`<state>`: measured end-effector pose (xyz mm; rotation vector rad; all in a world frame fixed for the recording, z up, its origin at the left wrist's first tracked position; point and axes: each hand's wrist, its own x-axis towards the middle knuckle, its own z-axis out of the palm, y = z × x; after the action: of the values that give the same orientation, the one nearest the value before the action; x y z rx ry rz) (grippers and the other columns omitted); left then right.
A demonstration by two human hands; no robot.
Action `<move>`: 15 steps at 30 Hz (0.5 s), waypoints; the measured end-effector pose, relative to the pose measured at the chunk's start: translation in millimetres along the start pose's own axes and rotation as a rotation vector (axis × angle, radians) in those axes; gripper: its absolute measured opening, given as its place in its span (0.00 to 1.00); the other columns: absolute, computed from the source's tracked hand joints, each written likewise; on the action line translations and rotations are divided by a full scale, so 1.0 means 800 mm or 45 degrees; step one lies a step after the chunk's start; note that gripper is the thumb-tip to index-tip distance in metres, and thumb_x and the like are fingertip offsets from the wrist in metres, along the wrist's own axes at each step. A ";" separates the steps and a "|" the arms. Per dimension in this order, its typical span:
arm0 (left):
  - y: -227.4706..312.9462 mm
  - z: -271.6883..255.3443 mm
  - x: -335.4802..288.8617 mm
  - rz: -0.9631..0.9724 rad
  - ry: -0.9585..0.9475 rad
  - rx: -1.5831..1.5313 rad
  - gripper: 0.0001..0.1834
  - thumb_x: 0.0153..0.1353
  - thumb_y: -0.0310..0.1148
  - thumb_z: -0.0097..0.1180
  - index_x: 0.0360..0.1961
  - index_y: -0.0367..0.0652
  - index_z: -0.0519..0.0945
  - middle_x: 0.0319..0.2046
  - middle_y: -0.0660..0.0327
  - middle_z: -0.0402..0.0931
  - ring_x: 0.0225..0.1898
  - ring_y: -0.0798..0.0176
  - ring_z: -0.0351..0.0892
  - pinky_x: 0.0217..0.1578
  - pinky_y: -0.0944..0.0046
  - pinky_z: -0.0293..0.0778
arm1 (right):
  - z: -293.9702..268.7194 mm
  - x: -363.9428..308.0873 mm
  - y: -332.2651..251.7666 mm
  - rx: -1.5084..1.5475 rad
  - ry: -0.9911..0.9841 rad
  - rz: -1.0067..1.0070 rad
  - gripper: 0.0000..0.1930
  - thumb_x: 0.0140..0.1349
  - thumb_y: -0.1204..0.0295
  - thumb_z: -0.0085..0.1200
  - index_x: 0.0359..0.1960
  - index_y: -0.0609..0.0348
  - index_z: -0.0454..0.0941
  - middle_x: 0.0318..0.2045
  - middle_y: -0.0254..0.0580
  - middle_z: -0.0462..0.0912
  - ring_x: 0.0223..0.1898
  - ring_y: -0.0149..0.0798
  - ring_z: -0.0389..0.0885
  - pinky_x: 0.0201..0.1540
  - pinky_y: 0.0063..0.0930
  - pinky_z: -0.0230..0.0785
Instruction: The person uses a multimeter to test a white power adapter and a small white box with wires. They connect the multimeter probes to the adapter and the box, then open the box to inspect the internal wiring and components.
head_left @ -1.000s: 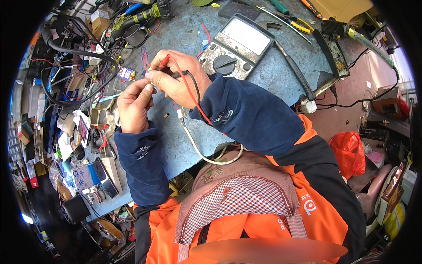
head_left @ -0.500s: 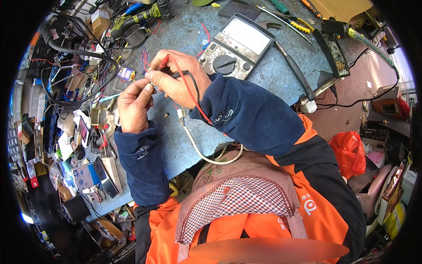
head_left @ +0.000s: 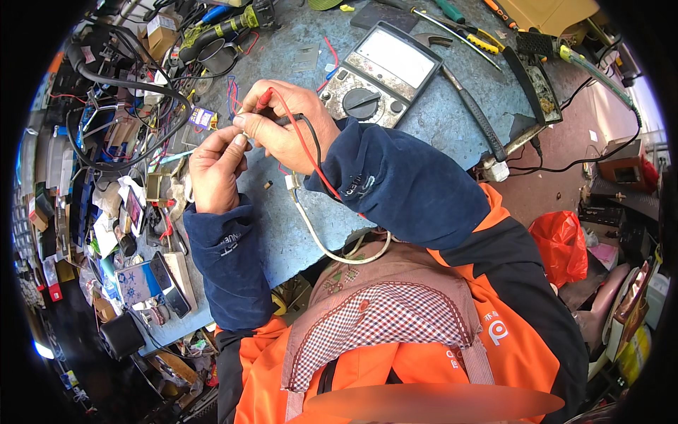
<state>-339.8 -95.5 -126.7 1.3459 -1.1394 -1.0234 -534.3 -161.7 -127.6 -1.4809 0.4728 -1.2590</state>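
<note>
While the right hand [head_left: 286,127] pinches the red probe [head_left: 263,99] and black probe [head_left: 293,120] together over the blue bench [head_left: 438,120], the left hand [head_left: 215,166] closes its fingertips on a small part touching them, just beside the meter [head_left: 381,74].

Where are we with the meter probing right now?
Done: the analog meter sits out on the bench with its leads run to the hands. In hand: the right hand holds the red probe and the black probe against a small part pinched in the left hand. Left: the reading; the needle is too small to tell.
</note>
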 end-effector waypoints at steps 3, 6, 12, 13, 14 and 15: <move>0.002 0.001 0.000 -0.004 -0.003 -0.012 0.08 0.73 0.26 0.64 0.50 0.37 0.88 0.33 0.66 0.85 0.25 0.77 0.70 0.26 0.74 0.63 | 0.000 0.000 0.000 0.000 0.003 -0.004 0.08 0.67 0.72 0.66 0.39 0.61 0.80 0.34 0.45 0.82 0.34 0.44 0.84 0.39 0.37 0.77; 0.001 0.002 0.000 0.000 0.003 -0.009 0.08 0.74 0.27 0.63 0.50 0.37 0.88 0.34 0.66 0.84 0.24 0.78 0.68 0.25 0.75 0.61 | 0.000 0.000 0.000 -0.005 0.001 -0.006 0.08 0.67 0.72 0.66 0.39 0.61 0.80 0.34 0.46 0.82 0.34 0.44 0.84 0.40 0.37 0.77; -0.003 0.000 0.000 0.012 0.003 -0.005 0.07 0.75 0.27 0.62 0.49 0.36 0.87 0.35 0.65 0.84 0.23 0.78 0.65 0.24 0.75 0.58 | 0.000 0.000 0.001 -0.001 -0.007 -0.007 0.08 0.67 0.72 0.66 0.39 0.61 0.80 0.34 0.46 0.82 0.34 0.45 0.84 0.40 0.37 0.77; -0.003 0.000 0.000 0.013 0.001 -0.008 0.07 0.75 0.27 0.62 0.49 0.36 0.87 0.35 0.65 0.84 0.23 0.78 0.65 0.24 0.75 0.57 | 0.000 0.000 0.000 -0.002 -0.007 -0.010 0.08 0.67 0.72 0.66 0.39 0.61 0.80 0.34 0.46 0.82 0.34 0.45 0.84 0.40 0.37 0.77; -0.003 0.000 0.000 0.014 0.000 -0.010 0.07 0.75 0.27 0.62 0.49 0.36 0.87 0.35 0.65 0.84 0.23 0.78 0.65 0.24 0.75 0.57 | 0.000 0.000 0.001 -0.003 -0.008 -0.010 0.08 0.67 0.72 0.66 0.39 0.61 0.80 0.34 0.46 0.82 0.35 0.45 0.84 0.40 0.38 0.77; -0.002 0.000 0.000 0.005 0.002 -0.012 0.08 0.75 0.27 0.63 0.49 0.37 0.87 0.34 0.66 0.84 0.24 0.78 0.66 0.24 0.75 0.59 | 0.000 0.001 0.001 -0.006 -0.007 -0.011 0.08 0.67 0.72 0.66 0.39 0.61 0.80 0.34 0.46 0.82 0.35 0.45 0.84 0.40 0.38 0.77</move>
<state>-339.8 -95.6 -128.2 1.3362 -1.1347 -1.0236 -534.1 -162.3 -127.8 -1.4914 0.4666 -1.2608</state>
